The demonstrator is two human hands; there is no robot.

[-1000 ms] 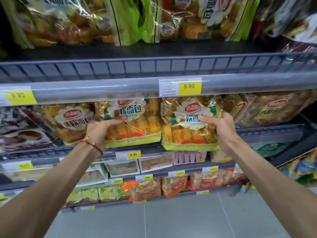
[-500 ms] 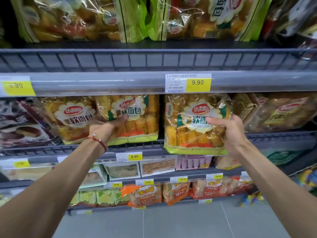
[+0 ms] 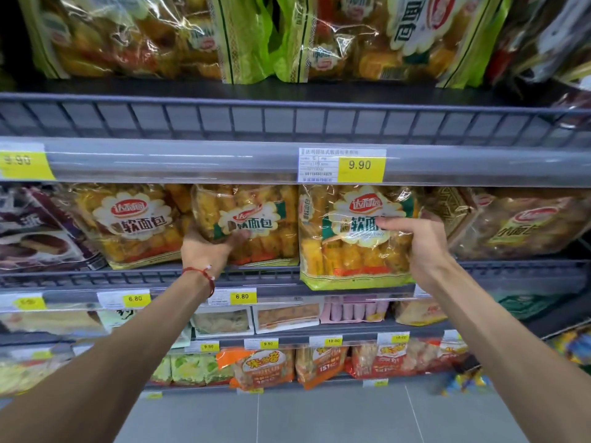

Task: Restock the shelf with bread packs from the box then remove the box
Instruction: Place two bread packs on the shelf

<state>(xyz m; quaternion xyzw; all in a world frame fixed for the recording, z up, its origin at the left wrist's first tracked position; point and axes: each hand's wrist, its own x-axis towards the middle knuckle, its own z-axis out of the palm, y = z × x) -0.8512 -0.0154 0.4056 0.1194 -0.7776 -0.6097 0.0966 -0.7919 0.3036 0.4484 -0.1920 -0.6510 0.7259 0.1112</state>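
Two yellow bread packs stand on the grey shelf (image 3: pixel 262 276) at chest height. My left hand (image 3: pixel 208 251), with a red string on the wrist, grips the lower left of the middle bread pack (image 3: pixel 252 219), which sits back on the shelf, tilted. My right hand (image 3: pixel 419 244) holds the right side of the right bread pack (image 3: pixel 348 247), whose bottom edge hangs over the shelf's front rail. A third pack of the same bread (image 3: pixel 134 225) stands to the left. The box is out of view.
A price rail (image 3: pixel 192 161) with yellow 9.90 tags runs just above the packs. More bagged bread fills the shelf above (image 3: pixel 256 39) and the shelves below. Brown packs (image 3: pixel 524 222) lie to the right, purple packs (image 3: pixel 35 231) to the left. Grey floor lies below.
The left pack has been pushed further back onto the shelf and tilted. My right hand has kept its hold on the right pack, which still overhangs the rail. The camera moved closer.
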